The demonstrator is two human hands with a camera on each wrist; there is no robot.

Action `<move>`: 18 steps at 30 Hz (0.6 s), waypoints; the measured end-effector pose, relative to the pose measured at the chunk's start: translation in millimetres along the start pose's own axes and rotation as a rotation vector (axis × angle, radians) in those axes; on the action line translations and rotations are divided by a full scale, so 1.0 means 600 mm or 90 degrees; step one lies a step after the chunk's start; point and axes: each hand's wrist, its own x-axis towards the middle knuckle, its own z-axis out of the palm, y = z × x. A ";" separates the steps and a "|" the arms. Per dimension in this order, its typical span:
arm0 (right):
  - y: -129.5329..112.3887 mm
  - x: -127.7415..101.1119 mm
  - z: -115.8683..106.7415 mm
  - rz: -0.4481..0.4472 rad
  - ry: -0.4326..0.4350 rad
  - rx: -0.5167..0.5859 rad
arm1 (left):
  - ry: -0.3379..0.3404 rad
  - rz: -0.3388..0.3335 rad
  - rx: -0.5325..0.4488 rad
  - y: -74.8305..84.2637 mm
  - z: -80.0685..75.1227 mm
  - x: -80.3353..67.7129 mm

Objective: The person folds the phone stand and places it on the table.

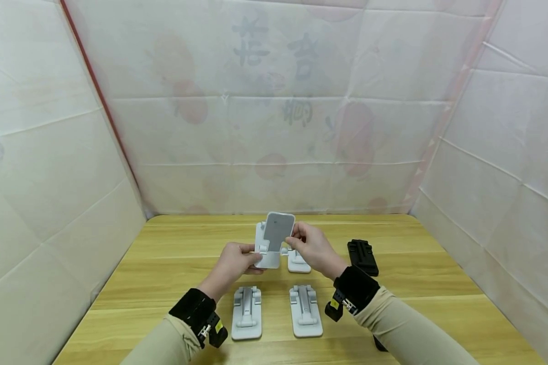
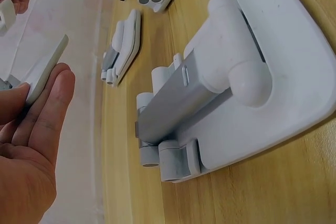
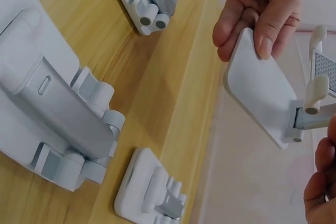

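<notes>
A white phone stand (image 1: 268, 259), unfolded, is held above the table between both hands. My left hand (image 1: 233, 261) grips the edge of its base plate (image 3: 260, 85), thumb on one face and fingers on the other. At the upper part, my right hand (image 1: 317, 248) pinches the edge of the grey-padded plate (image 1: 278, 230). Folded white stands lie below: one at front left (image 1: 246, 313), one at front right (image 1: 306, 311), and one farther back (image 1: 299, 262), partly hidden by the held stand and right hand.
A folded black phone stand (image 1: 363, 257) lies on the wooden table (image 1: 173, 299) to the right. Another black object (image 1: 380, 343) is mostly covered by the right sleeve. White sheeting (image 1: 274, 132) surrounds the table at the back and sides.
</notes>
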 end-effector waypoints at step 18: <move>0.016 0.002 0.008 -0.229 0.132 -0.266 | -0.042 0.018 0.001 0.007 0.006 -0.008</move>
